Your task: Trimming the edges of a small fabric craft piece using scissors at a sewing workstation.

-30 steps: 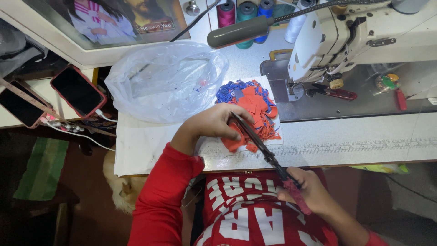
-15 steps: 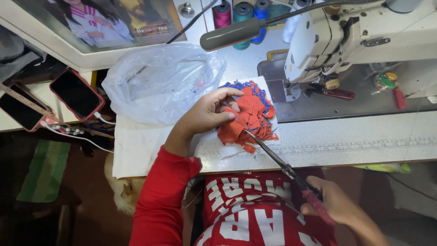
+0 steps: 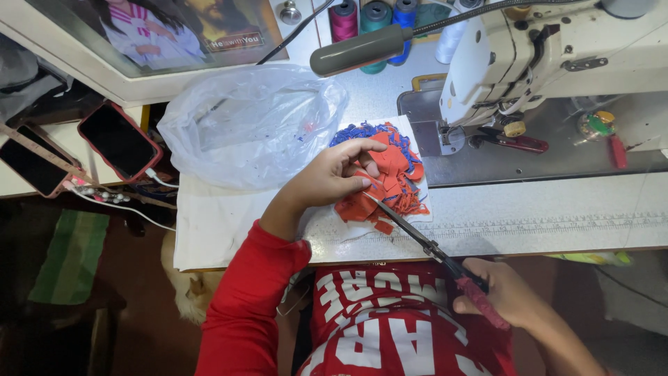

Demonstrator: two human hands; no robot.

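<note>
Presently the left hand (image 3: 330, 177) rests on a heap of small orange and blue fabric scraps (image 3: 390, 177), its fingers pinching one orange piece at the heap's near edge. That heap lies on a white sheet of paper (image 3: 417, 209) spread on the white sewing table (image 3: 543, 223), just at 9 o'clock of the needle area of the cream industrial sewing machine (image 3: 543, 63). The right hand (image 3: 504, 292) is closed round the dark red handles of long black-bladed scissors (image 3: 417, 233); the blades point toward 10 o'clock, tips touching the pinched scrap. Whether the blades are parted cannot be told.

Handling judgement: the scraps look thin, limp and very light, likely to shift or scatter under a careless touch. A fingertip pinch at an edge, keeping the piece taut, appears the soundest hold. The scissors are rigid and sharp; the thumb sits close to the blade line.

A crumpled clear plastic bag (image 3: 250, 125) lies at 10 o'clock of the heap, touching the paper's edge. Thread spools in magenta, teal and blue (image 3: 376, 17) stand at 12 o'clock. Two phones in red cases (image 3: 118, 139) lie well apart at 9 o'clock.
</note>
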